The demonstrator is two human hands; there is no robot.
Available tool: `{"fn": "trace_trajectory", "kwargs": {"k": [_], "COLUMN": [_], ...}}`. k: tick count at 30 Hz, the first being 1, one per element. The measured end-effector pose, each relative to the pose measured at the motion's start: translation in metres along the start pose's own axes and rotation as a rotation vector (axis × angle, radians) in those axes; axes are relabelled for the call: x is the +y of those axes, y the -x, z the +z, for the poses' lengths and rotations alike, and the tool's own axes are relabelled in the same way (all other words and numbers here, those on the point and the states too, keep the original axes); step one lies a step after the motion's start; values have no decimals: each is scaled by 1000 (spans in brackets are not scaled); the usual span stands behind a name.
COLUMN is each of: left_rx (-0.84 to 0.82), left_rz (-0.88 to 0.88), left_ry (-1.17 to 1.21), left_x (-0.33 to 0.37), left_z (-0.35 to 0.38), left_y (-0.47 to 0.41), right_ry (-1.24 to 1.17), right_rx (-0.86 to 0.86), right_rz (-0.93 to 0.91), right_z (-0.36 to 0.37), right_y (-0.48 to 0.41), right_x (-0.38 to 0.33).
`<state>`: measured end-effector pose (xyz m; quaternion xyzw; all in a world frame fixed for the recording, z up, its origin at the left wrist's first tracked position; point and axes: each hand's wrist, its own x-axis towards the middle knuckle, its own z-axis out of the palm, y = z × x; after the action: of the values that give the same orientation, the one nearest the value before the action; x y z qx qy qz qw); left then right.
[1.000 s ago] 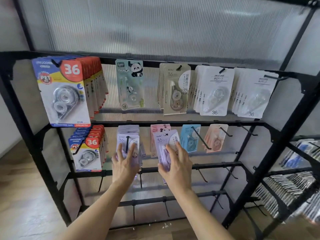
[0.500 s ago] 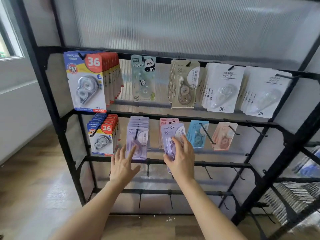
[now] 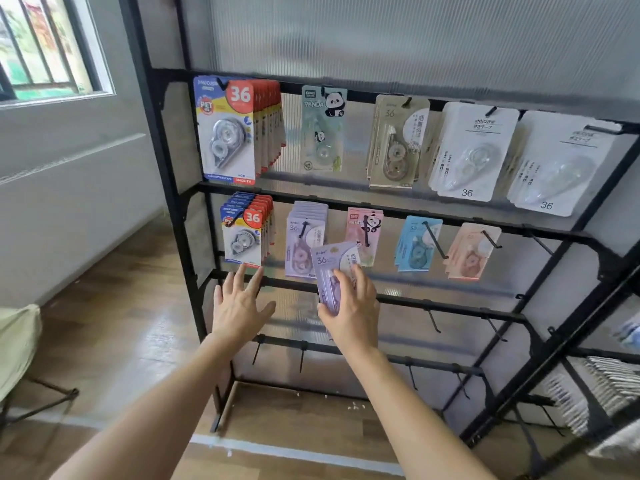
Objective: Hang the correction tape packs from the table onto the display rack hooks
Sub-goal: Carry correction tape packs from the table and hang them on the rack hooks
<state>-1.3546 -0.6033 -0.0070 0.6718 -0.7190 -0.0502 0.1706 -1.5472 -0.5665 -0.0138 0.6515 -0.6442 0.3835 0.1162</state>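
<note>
**Rack by window, lilac pack in R hand**

Wood floor [image 3: 121,306], pale wall, barred window [image 3: 45,46] at left. Ribbed translucent panel [image 3: 381,36] sits behind the black display rack [image 3: 166,202]. Top rail: red/blue "36" packs, panda pack, beige, two white stacks. 2nd rail: lilac stack [image 3: 303,237] on its hook, then pink panda packs [image 3: 363,226], blue, peach. Lower rails carry hooks [image 3: 433,320]. Green fabric seat [image 3: 17,341] far left.

Right hand [image 3: 353,306]: grip clamped on lilac correction tape pack [image 3: 332,261], held in front of the rack just right of the lilac stack, overlapping the pink panda packs. Left hand [image 3: 239,306]: grip apart, fingers spread, holding nothing, near the bar below.
</note>
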Motion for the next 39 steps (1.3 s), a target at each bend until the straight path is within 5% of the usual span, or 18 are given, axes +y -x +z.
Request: {"fn": "trace_trajectory", "kwargs": {"k": [16,39], "left_rx": [-72,-51], "left_rz": [204,383], "left_ry": [4,32], "left_x": [-55,-60], "left_z": [-19,27], "left_y": [-75,-132], "right_ry": [30,-66], "right_rx": [28,-43], "right_rz": [48,185], "right_z": [68,141], "right_y": [-34,-89], "right_x": [-58,-28]}}
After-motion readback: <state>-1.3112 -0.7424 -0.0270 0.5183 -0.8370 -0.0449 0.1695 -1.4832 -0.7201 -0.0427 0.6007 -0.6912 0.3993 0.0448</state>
